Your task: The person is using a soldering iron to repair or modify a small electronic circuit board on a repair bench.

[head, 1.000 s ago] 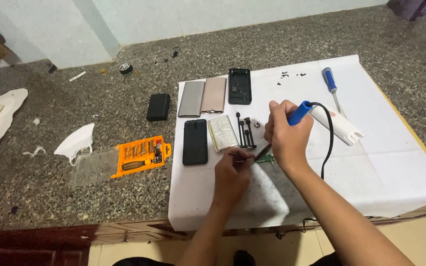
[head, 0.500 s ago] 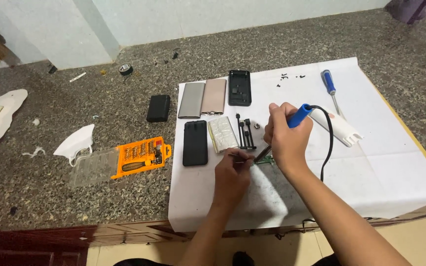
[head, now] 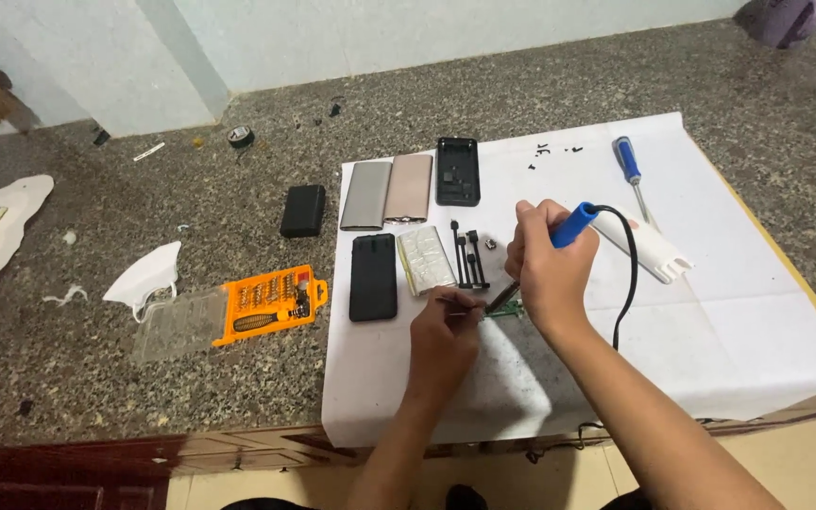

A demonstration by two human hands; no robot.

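Observation:
My right hand (head: 545, 269) grips a soldering iron with a blue handle (head: 573, 225); its black cord loops down to the right. The tip points down at a small green circuit board (head: 507, 308) lying on the white paper sheet (head: 710, 312). My left hand (head: 441, 335) pinches a thin metal tool, likely tweezers or solder wire (head: 460, 302), whose end reaches the board's left edge. The board is mostly hidden by my right hand.
On the paper lie a black phone (head: 373, 277), a silver battery pack (head: 427, 259), two metal covers (head: 387, 192), a black phone frame (head: 457, 171), black strips (head: 467, 255), a blue screwdriver (head: 631, 168) and a white stand (head: 649, 250). An orange bit set (head: 269, 302) and black box (head: 303, 210) sit left.
Both hands stay over the circuit board with barely any shift. The soldering iron keeps the same tilt.

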